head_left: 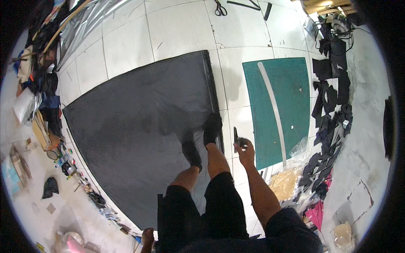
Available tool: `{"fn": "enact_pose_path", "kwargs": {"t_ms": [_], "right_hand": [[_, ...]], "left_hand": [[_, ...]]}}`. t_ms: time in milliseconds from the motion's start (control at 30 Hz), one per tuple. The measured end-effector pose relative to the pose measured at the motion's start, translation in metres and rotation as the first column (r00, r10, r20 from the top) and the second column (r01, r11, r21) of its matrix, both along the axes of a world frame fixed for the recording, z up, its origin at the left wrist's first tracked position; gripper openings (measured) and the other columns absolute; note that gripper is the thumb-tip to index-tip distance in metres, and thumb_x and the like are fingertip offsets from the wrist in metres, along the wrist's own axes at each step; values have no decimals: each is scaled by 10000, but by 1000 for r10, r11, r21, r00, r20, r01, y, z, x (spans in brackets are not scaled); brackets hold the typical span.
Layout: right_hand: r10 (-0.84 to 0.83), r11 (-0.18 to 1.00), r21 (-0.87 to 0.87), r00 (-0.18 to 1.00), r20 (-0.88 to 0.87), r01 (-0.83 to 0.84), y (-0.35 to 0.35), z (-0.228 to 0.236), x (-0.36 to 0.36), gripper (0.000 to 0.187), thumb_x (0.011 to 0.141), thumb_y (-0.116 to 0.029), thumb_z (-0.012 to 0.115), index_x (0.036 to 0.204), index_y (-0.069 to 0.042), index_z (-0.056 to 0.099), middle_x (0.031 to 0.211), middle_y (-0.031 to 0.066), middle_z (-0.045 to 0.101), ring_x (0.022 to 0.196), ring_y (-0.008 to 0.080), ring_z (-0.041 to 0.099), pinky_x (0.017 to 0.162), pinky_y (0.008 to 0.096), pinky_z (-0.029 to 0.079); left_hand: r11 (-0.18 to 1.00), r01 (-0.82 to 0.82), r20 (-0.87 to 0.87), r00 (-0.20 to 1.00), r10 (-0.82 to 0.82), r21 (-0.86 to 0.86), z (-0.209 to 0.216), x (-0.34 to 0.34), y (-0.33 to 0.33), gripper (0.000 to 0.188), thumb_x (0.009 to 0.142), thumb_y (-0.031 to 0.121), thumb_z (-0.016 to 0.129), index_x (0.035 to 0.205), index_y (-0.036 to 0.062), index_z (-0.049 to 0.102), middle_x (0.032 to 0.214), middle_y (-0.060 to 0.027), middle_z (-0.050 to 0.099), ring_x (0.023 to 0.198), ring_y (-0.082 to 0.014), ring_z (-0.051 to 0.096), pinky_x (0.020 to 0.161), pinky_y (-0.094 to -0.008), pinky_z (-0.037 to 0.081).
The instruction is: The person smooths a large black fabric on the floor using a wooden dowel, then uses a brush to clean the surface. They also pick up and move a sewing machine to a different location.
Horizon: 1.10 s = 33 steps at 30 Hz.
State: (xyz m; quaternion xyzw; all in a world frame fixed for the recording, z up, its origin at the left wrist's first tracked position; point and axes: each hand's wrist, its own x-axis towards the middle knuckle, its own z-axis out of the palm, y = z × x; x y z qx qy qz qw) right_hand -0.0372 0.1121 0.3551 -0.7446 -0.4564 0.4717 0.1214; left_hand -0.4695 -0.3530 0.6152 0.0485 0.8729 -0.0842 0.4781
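My right hand [245, 152] is closed around a narrow dark tool [236, 140] with a rounded part beside the fingers; its exact kind is hard to make out. It is over the white tiles between the black sheet and the green cutting mat [292, 114]. A long metal ruler [272, 99] lies lengthwise on the mat. At the lower edge my left hand [147, 238] hangs low with its fingers curled, and whatever may be in it is hidden. A large black sheet of material [135, 122] is spread on the floor, and my feet in black socks stand on it.
Scissors [220, 9] and dark strips [268, 11] lie at the far side. Black scraps [332, 92] are heaped along the right, beside a brown plastic-wrapped packet [284, 184]. Silver sheeting [88, 29] and mixed clutter [48, 109] line the left.
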Motion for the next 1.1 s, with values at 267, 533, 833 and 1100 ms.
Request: {"fn": "enact_pose_path", "kwargs": {"t_ms": [267, 533, 833, 1100], "right_hand": [[-43, 998, -47, 999, -24, 42, 110, -131, -29, 587, 769, -230, 781, 1207, 57, 515, 1102, 193, 617, 975, 275, 647, 802, 362, 545], [-35, 988, -151, 983, -178, 8, 160, -191, -39, 456, 849, -220, 733, 1221, -1, 586, 1063, 125, 681, 968, 206, 664, 858, 335, 516], [-222, 972, -129, 944, -244, 195, 229, -241, -45, 486, 925, -265, 662, 1265, 63, 549, 1079, 127, 661, 988, 170, 609, 898, 318, 480], [-232, 966, 34, 917, -325, 256, 310, -288, -59, 398, 915, -295, 677, 1082, 66, 656, 848, 99, 673, 792, 145, 615, 747, 281, 504]], "left_hand": [[957, 211, 44, 974, -223, 199, -112, 19, 286, 310, 922, 267, 593, 1069, -4, 628, 983, -212, 650, 980, -341, 622, 841, -426, 475], [495, 656, -106, 656, -747, 569, -341, 55, 576, 324, 878, 219, 630, 1135, 25, 601, 1127, -185, 586, 1077, -374, 558, 919, -433, 449], [-546, 775, -708, -187, -681, 320, -547, 121, 834, 590, 849, 112, 578, 1417, 194, 440, 1523, -140, 302, 1414, -361, 267, 1140, -516, 269], [-572, 650, -449, -370, -813, 500, -570, 125, 909, 564, 717, 175, 771, 1230, 117, 543, 1226, -144, 525, 1160, -343, 514, 1003, -455, 427]]}}
